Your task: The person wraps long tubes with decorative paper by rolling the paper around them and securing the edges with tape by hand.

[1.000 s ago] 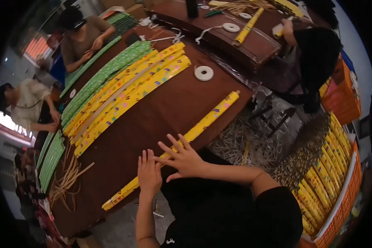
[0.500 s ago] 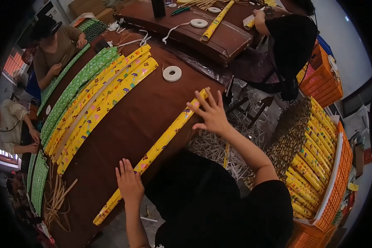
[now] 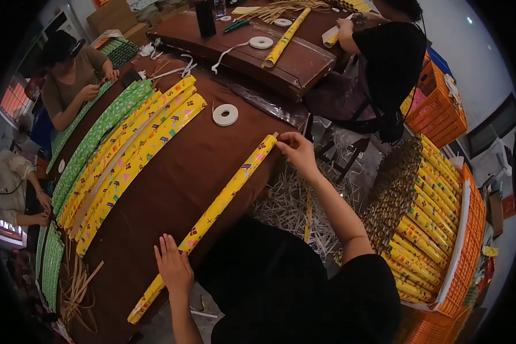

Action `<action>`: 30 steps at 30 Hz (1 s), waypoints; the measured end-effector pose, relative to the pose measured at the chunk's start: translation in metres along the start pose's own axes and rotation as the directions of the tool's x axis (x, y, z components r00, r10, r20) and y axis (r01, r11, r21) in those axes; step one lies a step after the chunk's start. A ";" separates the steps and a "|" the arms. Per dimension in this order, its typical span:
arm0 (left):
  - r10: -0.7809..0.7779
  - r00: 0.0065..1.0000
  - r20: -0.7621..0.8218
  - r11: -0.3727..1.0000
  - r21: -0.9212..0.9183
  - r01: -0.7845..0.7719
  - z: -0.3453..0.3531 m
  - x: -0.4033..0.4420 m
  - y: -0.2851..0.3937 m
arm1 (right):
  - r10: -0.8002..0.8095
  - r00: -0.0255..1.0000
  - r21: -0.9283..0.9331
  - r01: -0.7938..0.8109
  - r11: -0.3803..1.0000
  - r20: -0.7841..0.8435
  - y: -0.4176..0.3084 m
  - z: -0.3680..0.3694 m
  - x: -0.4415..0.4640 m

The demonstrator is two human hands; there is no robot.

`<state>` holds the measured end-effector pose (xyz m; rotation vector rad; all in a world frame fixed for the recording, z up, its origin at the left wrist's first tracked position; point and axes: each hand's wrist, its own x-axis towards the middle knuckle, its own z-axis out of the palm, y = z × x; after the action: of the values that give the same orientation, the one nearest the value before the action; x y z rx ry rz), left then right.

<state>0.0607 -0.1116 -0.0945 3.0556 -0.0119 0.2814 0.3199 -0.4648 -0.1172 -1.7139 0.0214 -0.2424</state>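
A long yellow patterned roll (image 3: 226,196) lies diagonally along the near edge of the brown table (image 3: 155,198). My left hand (image 3: 173,266) rests across its lower part, palm down with the fingers stretched out. At the roll's upper end, my right hand (image 3: 297,152) has its thumb and fingers pinched at the tip, where a bit of brown core sticks out. Flat yellow patterned sheets (image 3: 149,155) lie to the left, with green patterned sheets (image 3: 100,135) beyond them. A roll of white tape (image 3: 225,114) sits above the yellow roll.
An orange crate (image 3: 467,241) full of finished yellow rolls (image 3: 424,229) stands at the right. White paper strips (image 3: 304,200) cover the floor. A co-worker in black (image 3: 384,51) handles a roll at the far table (image 3: 241,51). Two other people work at the left. Brown strips (image 3: 77,289) hang at lower left.
My right hand has moved up along the roll to its upper end, and its spread fingers have closed there. My left hand has slid toward the lower end. The view has shifted.
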 end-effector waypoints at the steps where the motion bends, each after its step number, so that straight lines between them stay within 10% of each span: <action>1: -0.008 1.000 0.005 1.000 0.002 0.008 -0.001 0.000 0.001 | 0.074 0.995 0.043 -0.077 0.996 0.065 -0.003 0.002 0.000; 12: -0.020 0.999 0.046 0.997 -0.069 0.023 -0.006 0.007 -0.003 | 0.340 0.890 0.156 -0.398 0.904 0.303 -0.025 0.008 0.025; 30: -0.039 0.998 0.058 0.998 -0.055 0.042 -0.005 0.006 -0.002 | 0.310 0.785 -0.005 -0.364 0.931 0.537 -0.028 0.004 0.050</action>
<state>0.0659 -0.1089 -0.0887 3.0033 0.0385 0.1881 0.3661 -0.4642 -0.0833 -1.5935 -0.0906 0.5005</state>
